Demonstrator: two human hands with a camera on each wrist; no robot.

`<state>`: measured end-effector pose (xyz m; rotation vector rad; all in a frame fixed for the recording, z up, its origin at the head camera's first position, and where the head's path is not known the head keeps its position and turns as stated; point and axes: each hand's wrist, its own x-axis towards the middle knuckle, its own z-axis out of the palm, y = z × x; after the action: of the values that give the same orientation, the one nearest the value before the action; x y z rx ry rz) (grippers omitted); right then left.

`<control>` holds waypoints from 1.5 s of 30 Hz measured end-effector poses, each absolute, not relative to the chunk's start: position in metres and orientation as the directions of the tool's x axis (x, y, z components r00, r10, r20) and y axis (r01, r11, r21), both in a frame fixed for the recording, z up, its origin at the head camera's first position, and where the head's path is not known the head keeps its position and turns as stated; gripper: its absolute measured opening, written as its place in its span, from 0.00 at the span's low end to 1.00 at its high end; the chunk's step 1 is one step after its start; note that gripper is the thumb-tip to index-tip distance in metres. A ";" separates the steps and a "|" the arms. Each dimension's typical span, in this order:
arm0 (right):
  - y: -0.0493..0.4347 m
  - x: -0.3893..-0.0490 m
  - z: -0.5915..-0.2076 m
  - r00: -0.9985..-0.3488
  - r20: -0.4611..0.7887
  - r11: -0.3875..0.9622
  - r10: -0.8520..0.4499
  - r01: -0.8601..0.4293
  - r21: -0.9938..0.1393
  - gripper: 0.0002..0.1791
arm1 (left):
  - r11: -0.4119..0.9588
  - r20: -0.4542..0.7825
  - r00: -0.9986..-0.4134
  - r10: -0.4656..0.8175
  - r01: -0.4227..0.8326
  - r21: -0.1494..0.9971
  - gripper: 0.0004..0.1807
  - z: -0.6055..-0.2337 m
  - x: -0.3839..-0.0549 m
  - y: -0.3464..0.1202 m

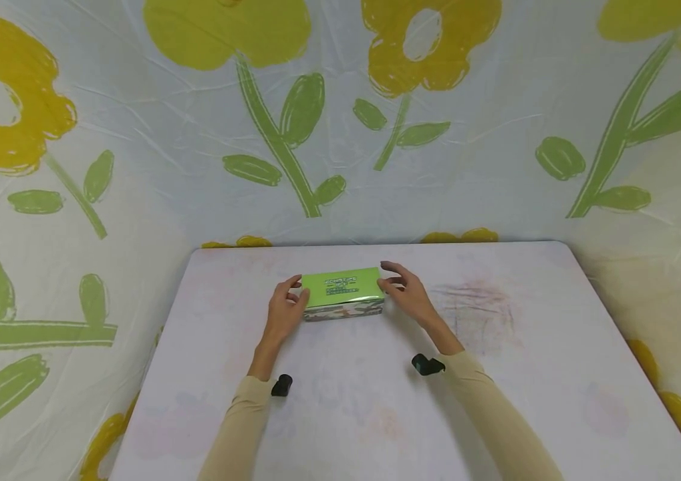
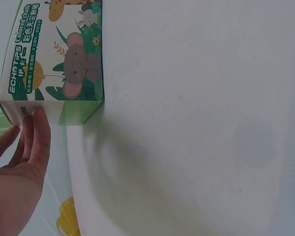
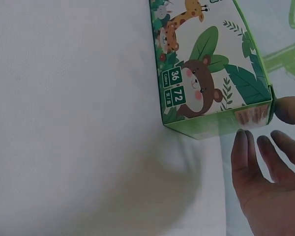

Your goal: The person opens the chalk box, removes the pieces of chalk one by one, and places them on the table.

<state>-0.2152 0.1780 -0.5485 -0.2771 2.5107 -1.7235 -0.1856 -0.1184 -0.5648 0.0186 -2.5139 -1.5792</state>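
Note:
A chalk box (image 1: 343,288) with a bright green top sits on the white table, its long printed side facing me. My left hand (image 1: 285,308) holds its left end, thumb by the top edge. In the left wrist view its fingertips (image 2: 41,115) meet the end panel. At the opposite end is my right hand (image 1: 410,294), with the thumb against the lid's edge. The right wrist view shows its spread fingers (image 3: 242,155) close below the box's end, with darkened tips. An elephant and a bear decorate the box's printed side (image 3: 199,73).
The white tabletop (image 1: 340,394) has faint coloured smudges, darkest in a reddish scribble (image 1: 478,307) right of the box. A flower-printed cloth (image 1: 472,174) hangs behind the far edge and along both sides. Small black devices (image 1: 427,365) sit at both wrists.

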 end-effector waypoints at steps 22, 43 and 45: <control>0.196 -0.208 -0.548 -0.955 0.077 0.333 -0.288 -0.175 -0.926 0.26 | 0.382 0.097 -0.995 0.031 0.102 0.918 0.30 -0.570 -0.180 -0.114; 0.207 -0.189 -0.547 -0.955 0.063 0.334 -0.289 -0.162 -0.929 0.26 | 0.357 0.013 -0.983 0.184 0.079 0.931 0.51 -0.576 -0.160 -0.116; 0.208 -0.188 -0.547 -0.955 0.058 0.337 -0.291 -0.159 -0.928 0.26 | 0.363 -0.005 -0.980 0.198 0.069 0.929 0.55 -0.576 -0.158 -0.116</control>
<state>-0.1875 0.2081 -0.5468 -0.4174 2.4700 -1.6935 -0.1579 -0.1162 -0.5760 -0.2643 -2.6871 -1.8215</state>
